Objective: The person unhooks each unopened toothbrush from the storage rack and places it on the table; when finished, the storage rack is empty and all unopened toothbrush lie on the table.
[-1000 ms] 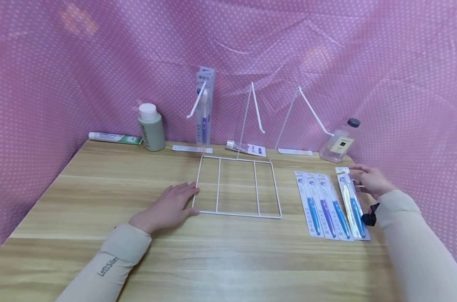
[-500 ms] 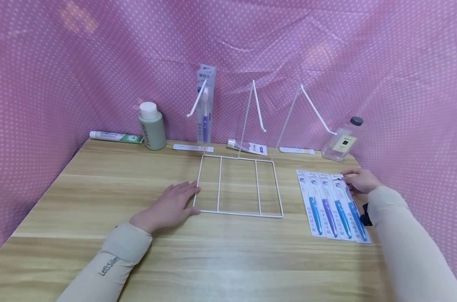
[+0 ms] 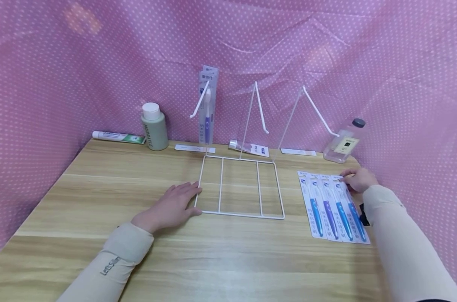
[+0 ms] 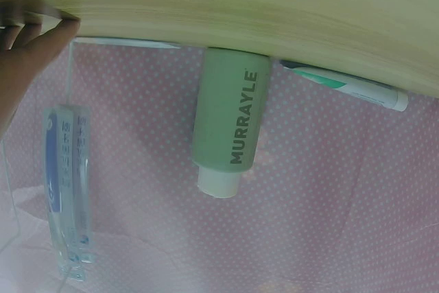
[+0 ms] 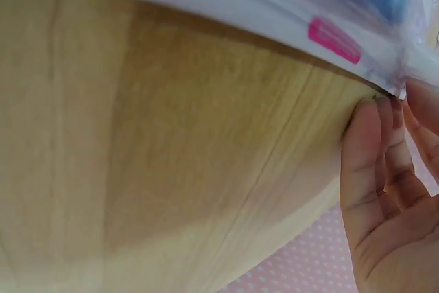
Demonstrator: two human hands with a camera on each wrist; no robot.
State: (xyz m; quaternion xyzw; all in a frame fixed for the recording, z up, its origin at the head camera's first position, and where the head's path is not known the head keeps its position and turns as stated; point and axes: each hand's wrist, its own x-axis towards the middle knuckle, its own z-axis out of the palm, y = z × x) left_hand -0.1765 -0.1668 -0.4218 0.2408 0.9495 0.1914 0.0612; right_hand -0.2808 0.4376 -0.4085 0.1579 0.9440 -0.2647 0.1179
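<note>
The left hand (image 3: 170, 206) is lying flat on the wooden table (image 3: 100, 188) with its fingers straight and holding nothing. Its fingertips are touching the left edge of the white wire rack (image 3: 240, 186), which is lying flat in the middle of the table with three thin hooks sticking up at its far side. One toothbrush pack (image 3: 207, 109) is hanging on the left hook. The right hand (image 3: 358, 179) is resting at the far end of the row of toothbrush packs (image 3: 332, 207), which are lying side by side on the right side of the table. Its fingers are curling round the top of the pack nearest the right edge and pinching it. In the right wrist view the fingers (image 5: 374, 162) are pressing against the edge of the clear pack (image 5: 274, 5). A green bottle (image 3: 153, 127) is standing at the back left, with a toothpaste tube (image 3: 117, 136) lying just beside it. A clear bottle (image 3: 343, 142) is leaning at the back right, near the right hand.
</note>
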